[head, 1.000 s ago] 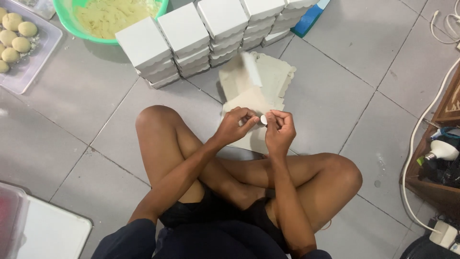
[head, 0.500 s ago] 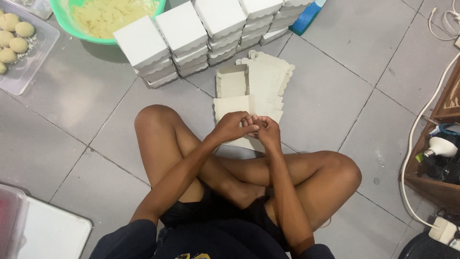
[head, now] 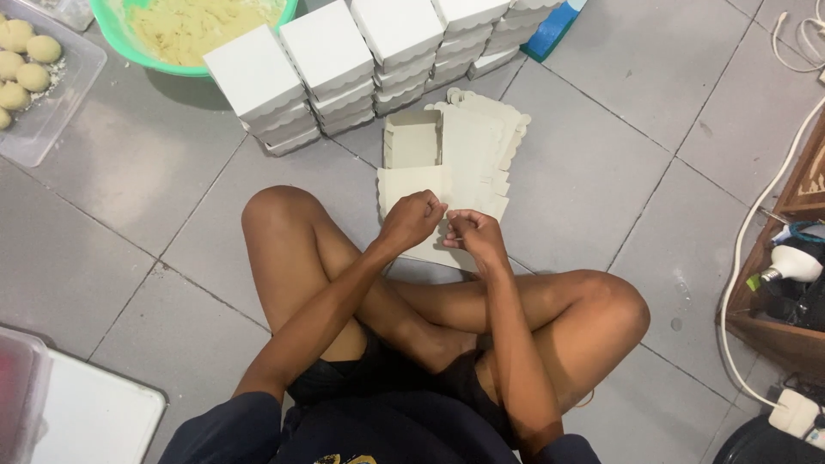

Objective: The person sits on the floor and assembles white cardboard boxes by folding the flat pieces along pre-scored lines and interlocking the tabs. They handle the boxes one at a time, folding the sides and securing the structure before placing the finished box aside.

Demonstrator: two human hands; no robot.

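I sit cross-legged on a grey tiled floor. A pile of flat cream cardboard box blanks (head: 468, 146) lies in front of my knees, and one part-folded blank (head: 411, 139) with raised walls rests on its left side. My left hand (head: 412, 219) is curled into a fist on the near edge of the top blank. Close to its right, my right hand (head: 473, 238) pinches the same edge with its fingertips. The two hands almost touch. My fingers hide the exact grip.
Stacks of closed white boxes (head: 331, 51) stand in a row beyond the blanks. A green bowl of pale dough (head: 193, 26) and a clear tray of dough balls (head: 30, 77) sit at the far left. A white cable (head: 739, 283), a power strip and a wooden shelf are at the right.
Both hands were raised, holding a small white piece between them. They have come down and forward onto the near edge of the blank pile.
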